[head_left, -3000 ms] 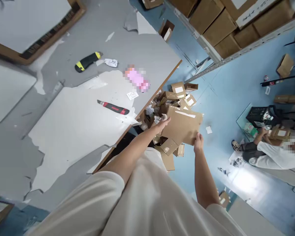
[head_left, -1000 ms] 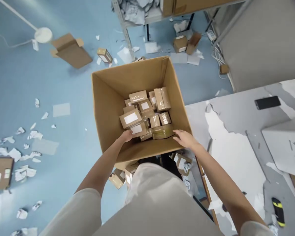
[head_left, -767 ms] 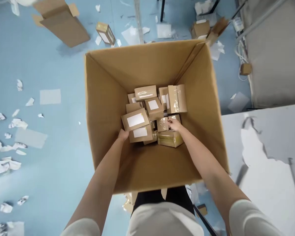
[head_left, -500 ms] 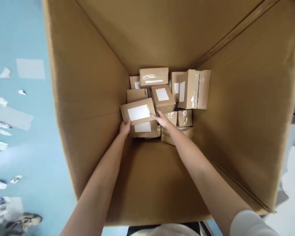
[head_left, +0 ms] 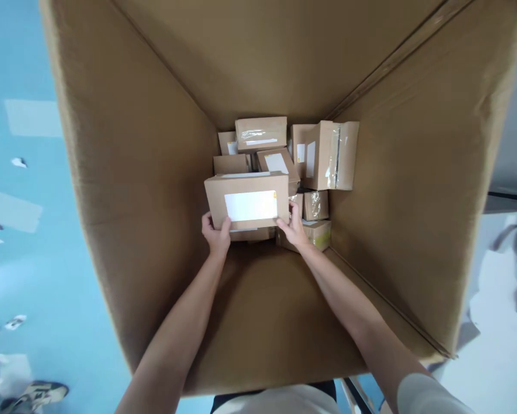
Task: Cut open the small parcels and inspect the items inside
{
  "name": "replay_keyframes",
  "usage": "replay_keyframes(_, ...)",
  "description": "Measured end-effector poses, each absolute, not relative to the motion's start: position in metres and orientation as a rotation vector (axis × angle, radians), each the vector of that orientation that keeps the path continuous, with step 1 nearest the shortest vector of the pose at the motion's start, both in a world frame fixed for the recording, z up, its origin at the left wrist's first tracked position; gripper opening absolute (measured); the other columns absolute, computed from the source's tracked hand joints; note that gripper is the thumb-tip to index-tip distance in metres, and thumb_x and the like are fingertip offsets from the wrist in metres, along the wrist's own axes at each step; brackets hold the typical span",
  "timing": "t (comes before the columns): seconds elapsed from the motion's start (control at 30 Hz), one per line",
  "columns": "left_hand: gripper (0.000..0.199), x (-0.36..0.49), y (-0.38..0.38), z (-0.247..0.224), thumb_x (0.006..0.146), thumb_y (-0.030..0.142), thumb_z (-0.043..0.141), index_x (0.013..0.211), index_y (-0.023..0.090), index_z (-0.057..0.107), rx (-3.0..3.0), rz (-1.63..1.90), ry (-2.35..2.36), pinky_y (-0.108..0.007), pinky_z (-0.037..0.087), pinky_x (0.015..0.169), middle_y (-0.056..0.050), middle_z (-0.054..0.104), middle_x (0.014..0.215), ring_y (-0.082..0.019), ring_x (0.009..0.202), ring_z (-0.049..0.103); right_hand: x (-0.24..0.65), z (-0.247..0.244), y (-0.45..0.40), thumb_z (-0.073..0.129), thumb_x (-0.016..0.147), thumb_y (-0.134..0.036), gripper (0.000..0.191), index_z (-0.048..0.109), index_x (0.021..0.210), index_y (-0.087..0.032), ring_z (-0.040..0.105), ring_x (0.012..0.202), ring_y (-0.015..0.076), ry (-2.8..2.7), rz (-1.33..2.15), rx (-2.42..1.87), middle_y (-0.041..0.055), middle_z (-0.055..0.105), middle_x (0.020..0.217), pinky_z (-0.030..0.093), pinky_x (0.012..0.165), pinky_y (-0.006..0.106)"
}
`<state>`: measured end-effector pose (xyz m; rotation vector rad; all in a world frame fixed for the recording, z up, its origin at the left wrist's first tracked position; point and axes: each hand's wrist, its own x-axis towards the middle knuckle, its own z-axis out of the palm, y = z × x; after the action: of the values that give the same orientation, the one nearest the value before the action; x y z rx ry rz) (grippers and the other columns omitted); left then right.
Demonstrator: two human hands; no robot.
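Observation:
Between my two hands is a brown cardboard box (head_left: 217, 198) with a white label and a small yellow mark, its labelled side turned toward me. My left hand (head_left: 217, 234) grips its lower left corner, thumb on the front. At the lower right corner my right hand (head_left: 293, 230) grips it the same way. The box is held above a pile of smaller cardboard boxes (head_left: 261, 131) at the bottom of a very large carton (head_left: 258, 322), and it covers part of them.
Tall carton walls (head_left: 129, 190) enclose my arms on all sides. A taped box (head_left: 344, 155) stands on the pile's right. Outside on the left, paper scraps (head_left: 19, 163) and a shoe (head_left: 46, 392) are on the blue floor. White material (head_left: 495, 333) lies at the right.
The labelled box has come up off the pile toward me and been levelled. My right hand has moved from its right edge to grip its lower right corner. The view has shifted slightly.

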<state>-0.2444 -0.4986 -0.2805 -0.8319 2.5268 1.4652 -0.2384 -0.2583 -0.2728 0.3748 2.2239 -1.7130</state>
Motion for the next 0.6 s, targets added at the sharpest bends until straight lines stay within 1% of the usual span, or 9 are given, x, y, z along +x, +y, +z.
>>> replay_keyframes(0.1,0.064,-0.267,-0.47,-0.269,0.077,0.047,0.061,0.131,0.018,0.043,-0.515,1.616,2.484,-0.038,0.044,0.1,-0.011,0.054,0.127,-0.028,0.119,0.053,-0.243,-0.265,-0.226,0.054,0.077,-0.067,0.087,0.024,0.144,-0.019,0.039,0.133,0.0292,2.329,-1.591,0.506,0.0154,0.038,0.144,0.037,0.108,0.044)
replay_keyframes(0.13,0.069,-0.277,-0.459,-0.272,0.075,0.047,0.064,0.134,0.019,0.041,-0.412,1.627,2.441,-0.038,0.042,0.103,-0.011,0.051,0.13,-0.028,0.123,0.05,-0.247,-0.269,-0.215,0.048,0.08,-0.067,0.085,0.022,0.145,-0.02,0.038,0.134,0.0289,2.286,-1.589,0.576,0.0151,0.036,0.146,0.038,0.107,0.045)
replay_keyframes(0.2,0.08,-0.295,-0.44,-0.285,0.069,0.046,0.072,0.138,0.021,0.039,-0.265,1.602,2.341,-0.04,0.036,0.109,-0.012,0.047,0.136,-0.028,0.13,0.043,-0.255,-0.285,-0.197,0.039,0.087,-0.062,0.075,0.018,0.147,-0.022,0.042,0.132,0.0267,2.108,-1.664,0.699,0.0132,0.04,0.145,0.042,0.103,0.047)
replay_keyframes(0.27,0.092,-0.31,-0.425,-0.305,0.06,0.041,0.08,0.139,0.02,0.038,-0.201,1.587,2.249,-0.042,0.033,0.111,-0.012,0.047,0.138,-0.029,0.133,0.04,-0.259,-0.304,-0.182,0.046,0.087,-0.055,0.073,0.018,0.147,-0.025,0.05,0.126,0.0247,1.957,-1.729,0.744,0.0105,0.049,0.139,0.045,0.1,0.047)
replay_keyframes(0.33,0.097,-0.318,-0.417,-0.325,0.056,0.037,0.083,0.139,0.018,0.038,-0.203,1.613,2.177,-0.042,0.036,0.109,-0.013,0.05,0.135,-0.029,0.13,0.045,-0.26,-0.319,-0.173,0.062,0.078,-0.045,0.08,0.024,0.146,-0.025,0.056,0.119,0.0242,1.952,-1.716,0.733,0.009,0.057,0.132,0.045,0.1,0.047)
replay_keyframes(0.37,0.096,-0.32,-0.414,-0.333,0.057,0.036,0.083,0.139,0.017,0.038,-0.217,1.632,2.155,-0.041,0.039,0.108,-0.014,0.053,0.133,-0.028,0.126,0.049,-0.26,-0.324,-0.169,0.068,0.073,-0.038,0.083,0.028,0.144,-0.024,0.057,0.117,0.024,1.99,-1.695,0.72,0.0088,0.059,0.129,0.044,0.102,0.046)
replay_keyframes(0.43,0.09,-0.32,-0.412,-0.344,0.061,0.035,0.081,0.137,0.015,0.039,-0.244,1.66,2.122,-0.039,0.042,0.104,-0.014,0.058,0.127,-0.025,0.118,0.056,-0.262,-0.33,-0.166,0.072,0.068,-0.028,0.083,0.034,0.141,-0.021,0.057,0.117,0.0232,2.076,-1.66,0.73,0.0094,0.06,0.128,0.042,0.104,0.044)
replay_keyframes(0.53,0.083,-0.316,-0.413,-0.34,0.063,0.034,0.08,0.134,0.014,0.042,-0.254,1.669,2.107,-0.038,0.045,0.101,-0.014,0.064,0.119,-0.022,0.11,0.061,-0.267,-0.325,-0.168,0.07,0.07,-0.022,0.075,0.039,0.138,-0.019,0.058,0.115,0.0215,2.116,-1.604,0.802,0.01,0.063,0.124,0.043,0.104,0.042)
replay_keyframes(0.6,0.077,-0.313,-0.416,-0.326,0.063,0.035,0.079,0.13,0.013,0.047,-0.226,1.612,2.141,-0.038,0.045,0.101,-0.013,0.066,0.115,-0.023,0.109,0.062,-0.268,-0.313,-0.172,0.069,0.072,-0.021,0.064,0.046,0.132,-0.018,0.061,0.11,0.0213,2.118,-1.495,0.824,0.0098,0.066,0.118,0.045,0.101,0.042)
